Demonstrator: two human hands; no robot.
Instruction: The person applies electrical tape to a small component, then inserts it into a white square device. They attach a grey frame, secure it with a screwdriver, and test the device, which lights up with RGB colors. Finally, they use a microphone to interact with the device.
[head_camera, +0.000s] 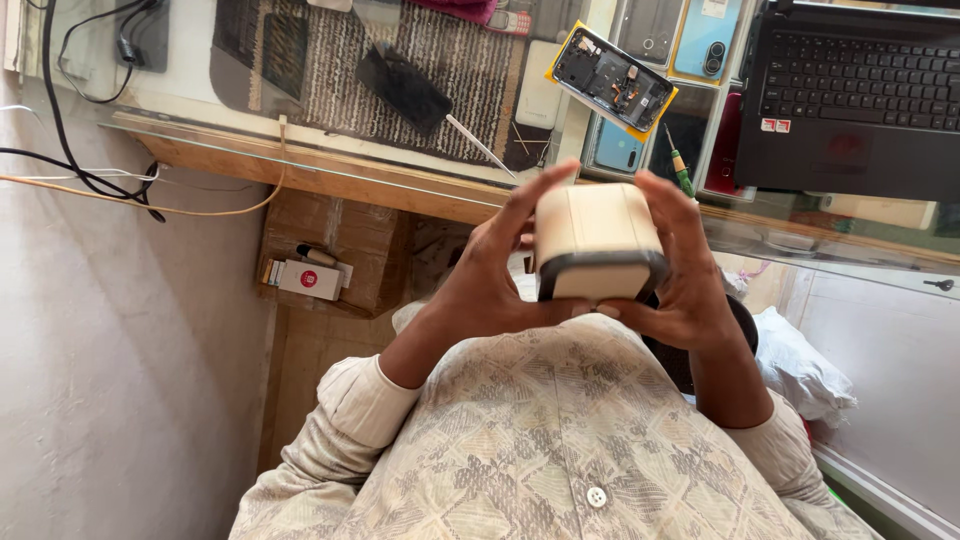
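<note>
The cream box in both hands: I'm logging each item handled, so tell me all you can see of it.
The cream box is a small, rounded-cornered block, matte and plastic-looking, with a dark grey band around its near end. It is held up in the air above the person's patterned shirt, in front of the glass counter edge. The left hand grips its left side and the right hand its right side, with fingertips under the near edge.

Two hands — the left hand (490, 275) and the right hand (680, 270) — hold one cream box with a dark band (597, 243). On the counter: one laptop (850, 95), one opened phone in a yellow frame (612, 80), one green-handled screwdriver (680, 165) — one black-handled tool (420, 100).
</note>
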